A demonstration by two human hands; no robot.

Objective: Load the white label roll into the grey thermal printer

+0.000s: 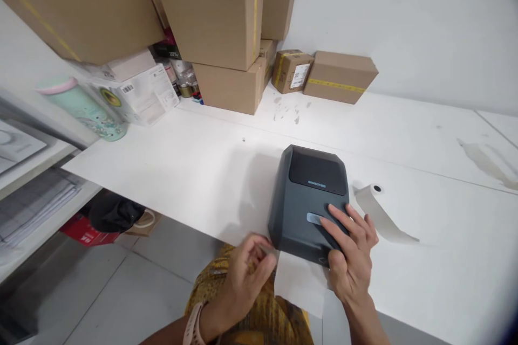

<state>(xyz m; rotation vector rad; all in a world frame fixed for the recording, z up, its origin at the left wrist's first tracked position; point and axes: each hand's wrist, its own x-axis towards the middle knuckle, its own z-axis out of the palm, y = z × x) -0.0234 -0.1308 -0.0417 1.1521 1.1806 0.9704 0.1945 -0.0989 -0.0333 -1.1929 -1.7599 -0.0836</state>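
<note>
Where the dark printer point(306, 203) stands near the table edge point(190, 219), long axis running toward the wall, a white sheet point(300, 278) lies at its front and overhangs. Sheet just right of the left hand point(251, 271), closer to it than the printer's lid; thumb and fingers there pinch a thin pale piece point(267, 249), perhaps the sheet's corner, blurred. Right hand point(351, 253) spread on the printer's right side, fingertips by the blue button point(314, 218). Paper roll point(378, 216) beyond. Sheet's upper end and right edge hard to make out
</note>
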